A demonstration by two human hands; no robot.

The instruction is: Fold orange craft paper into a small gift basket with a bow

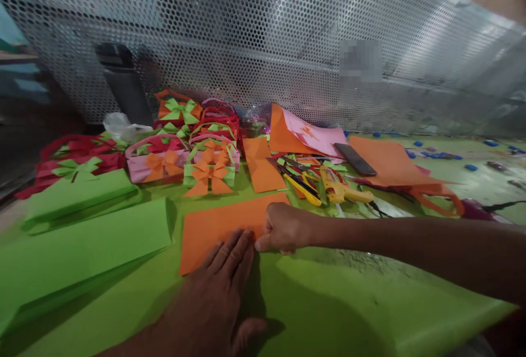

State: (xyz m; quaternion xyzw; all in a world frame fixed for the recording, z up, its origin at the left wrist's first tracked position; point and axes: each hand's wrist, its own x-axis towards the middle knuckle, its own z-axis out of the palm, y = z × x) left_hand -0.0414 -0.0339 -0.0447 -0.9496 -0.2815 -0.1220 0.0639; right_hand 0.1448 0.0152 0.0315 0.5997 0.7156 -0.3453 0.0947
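Observation:
An orange paper sheet lies flat on the green table cover in front of me. My left hand rests palm down, fingers stretched out, with the fingertips on the sheet's near edge. My right hand is curled into a fist and presses on the sheet's right part, right beside the left fingertips. Whether anything is inside the fist is hidden.
Folded green sheets lie at the left. Several paper baskets with bows stand behind. More orange paper, a dark phone, a yellow glue gun and cutters lie right of centre. A perforated metal screen closes the back.

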